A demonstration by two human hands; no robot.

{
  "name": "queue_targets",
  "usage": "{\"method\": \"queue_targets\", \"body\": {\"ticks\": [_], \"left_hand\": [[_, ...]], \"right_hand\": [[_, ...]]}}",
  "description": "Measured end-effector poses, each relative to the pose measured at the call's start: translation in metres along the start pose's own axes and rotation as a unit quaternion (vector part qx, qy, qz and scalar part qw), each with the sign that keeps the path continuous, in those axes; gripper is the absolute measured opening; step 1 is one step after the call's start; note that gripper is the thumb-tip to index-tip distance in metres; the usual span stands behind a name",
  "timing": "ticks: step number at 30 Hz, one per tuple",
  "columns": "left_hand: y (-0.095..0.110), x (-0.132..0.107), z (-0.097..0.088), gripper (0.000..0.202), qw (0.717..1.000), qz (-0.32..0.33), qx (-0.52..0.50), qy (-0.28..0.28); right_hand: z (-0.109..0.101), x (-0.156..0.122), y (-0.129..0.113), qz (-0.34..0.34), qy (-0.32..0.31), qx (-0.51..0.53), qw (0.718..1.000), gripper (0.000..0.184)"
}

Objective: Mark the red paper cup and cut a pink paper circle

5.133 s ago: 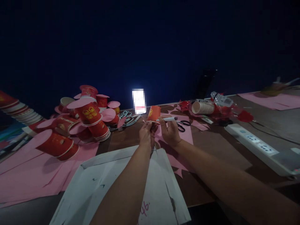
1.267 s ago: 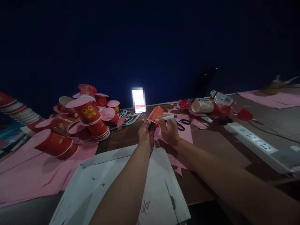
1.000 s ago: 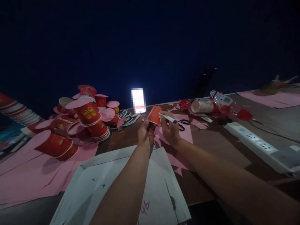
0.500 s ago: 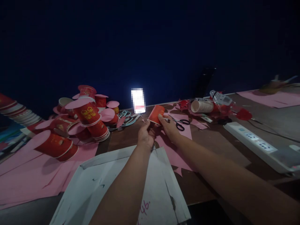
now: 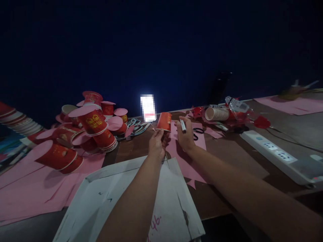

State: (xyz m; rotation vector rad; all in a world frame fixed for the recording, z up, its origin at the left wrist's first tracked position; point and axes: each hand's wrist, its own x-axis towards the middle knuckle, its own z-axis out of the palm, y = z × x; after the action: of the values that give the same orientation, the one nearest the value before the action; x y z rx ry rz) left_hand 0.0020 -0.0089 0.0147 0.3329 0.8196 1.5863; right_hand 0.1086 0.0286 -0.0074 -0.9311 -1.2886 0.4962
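Note:
My left hand (image 5: pixel 156 145) pinches the lower edge of a small red paper cup (image 5: pixel 164 121), held up above the brown table (image 5: pixel 234 158). Just to its right, my right hand (image 5: pixel 185 137) is closed around a white marker (image 5: pixel 182 125) that points up and away. The two hands are a few centimetres apart over a pink paper sheet (image 5: pixel 185 151). Black scissors (image 5: pixel 197 131) lie just behind my right hand.
A heap of red cups capped with pink paper discs (image 5: pixel 85 129) fills the left. Stacked cups (image 5: pixel 217 114), a plastic bottle (image 5: pixel 236 105) and a white power strip (image 5: pixel 275 154) lie right. A bright phone screen (image 5: pixel 147 107) stands behind; white paper (image 5: pixel 121 198) lies near me.
My right hand has come off the red cup and drawn back to the right, turning the marker upright. My left hand has tipped the cup more upright.

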Motion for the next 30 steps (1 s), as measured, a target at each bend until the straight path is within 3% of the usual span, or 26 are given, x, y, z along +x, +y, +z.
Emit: {"method": "queue_targets", "body": {"ticks": [5,7,10,18,30], "left_hand": [[0.0,0.0,0.0,0.006,0.999,0.021,-0.041,-0.009],[-0.001,0.0,0.0,0.008,0.998,0.026,-0.052,-0.016],[-0.004,0.003,-0.001,0.008,0.998,0.031,-0.059,-0.018],[-0.006,0.008,-0.004,0.01,0.998,0.036,-0.05,-0.034],[-0.005,0.002,-0.001,0.008,0.997,0.049,-0.044,-0.035]], "right_hand": [[-0.002,-0.006,-0.024,-0.129,-0.07,-0.048,0.988,0.021],[-0.002,-0.007,-0.03,-0.187,-0.081,-0.075,0.976,0.018],[-0.002,-0.008,-0.031,-0.222,-0.081,-0.099,0.967,0.017],[-0.001,-0.007,-0.023,-0.246,-0.067,-0.129,0.958,0.015],[-0.001,-0.008,-0.021,-0.22,-0.056,-0.148,0.963,0.016]]}}
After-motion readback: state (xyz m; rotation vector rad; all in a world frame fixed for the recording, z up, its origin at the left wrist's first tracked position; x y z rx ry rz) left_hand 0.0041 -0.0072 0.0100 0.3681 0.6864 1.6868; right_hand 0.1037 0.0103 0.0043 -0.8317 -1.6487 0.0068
